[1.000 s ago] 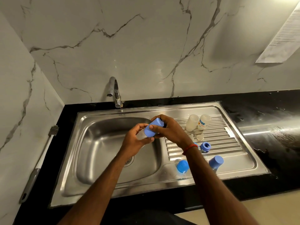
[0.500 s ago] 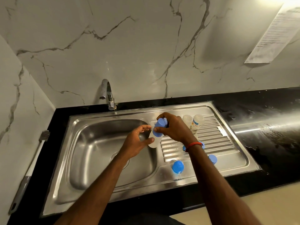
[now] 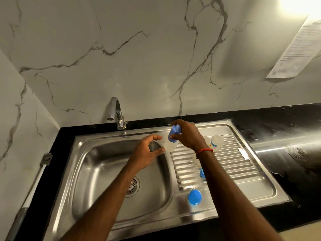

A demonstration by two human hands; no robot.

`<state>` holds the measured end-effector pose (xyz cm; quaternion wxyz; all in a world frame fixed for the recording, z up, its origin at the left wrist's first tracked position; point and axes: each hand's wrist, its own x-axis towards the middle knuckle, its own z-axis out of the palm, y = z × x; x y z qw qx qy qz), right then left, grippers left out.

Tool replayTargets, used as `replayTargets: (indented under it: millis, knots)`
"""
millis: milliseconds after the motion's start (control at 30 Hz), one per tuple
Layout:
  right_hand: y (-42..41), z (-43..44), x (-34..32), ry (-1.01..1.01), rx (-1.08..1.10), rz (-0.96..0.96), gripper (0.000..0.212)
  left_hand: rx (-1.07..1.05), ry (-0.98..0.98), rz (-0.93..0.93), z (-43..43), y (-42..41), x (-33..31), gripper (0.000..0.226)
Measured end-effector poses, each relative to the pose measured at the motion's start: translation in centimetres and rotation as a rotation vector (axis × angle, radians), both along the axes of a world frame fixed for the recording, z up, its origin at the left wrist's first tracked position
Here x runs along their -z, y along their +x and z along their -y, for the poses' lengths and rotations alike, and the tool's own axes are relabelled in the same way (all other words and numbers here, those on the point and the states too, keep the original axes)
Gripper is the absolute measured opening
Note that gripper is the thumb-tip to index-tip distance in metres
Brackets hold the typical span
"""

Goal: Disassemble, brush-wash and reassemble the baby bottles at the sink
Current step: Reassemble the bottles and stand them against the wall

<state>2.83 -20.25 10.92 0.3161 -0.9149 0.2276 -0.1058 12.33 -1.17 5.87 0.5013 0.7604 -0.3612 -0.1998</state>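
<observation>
A translucent baby bottle stands almost upright in the air above the ridge between the sink basin and the drainboard. My right hand grips its blue cap from above. My left hand curls in a C beside the bottle body, thumb and forefinger tips against it. Two more cloudy bottles stand at the back of the drainboard; the one with a printed label is plain, the other is mostly hidden behind my right wrist.
A blue cap lies on the sink's front ledge. A blue ring peeks out beside my right forearm. The tap curves over the basin's back edge. A long-handled brush leans against the left wall. Black wet counter lies to the right.
The bottle has gone from tilted to nearly upright and shifted right toward the drainboard. My right hand stays on the blue cap; my left hand's grip has loosened to the fingertips.
</observation>
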Motion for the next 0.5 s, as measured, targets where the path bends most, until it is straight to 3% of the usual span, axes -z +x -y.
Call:
replayTargets:
  millis: [500]
  knots:
    - [9.4, 6.9, 1.3, 0.002, 0.063, 0.002, 0.052, -0.025, 0.087, 0.081, 4.7, 6.6, 1.6, 0.044]
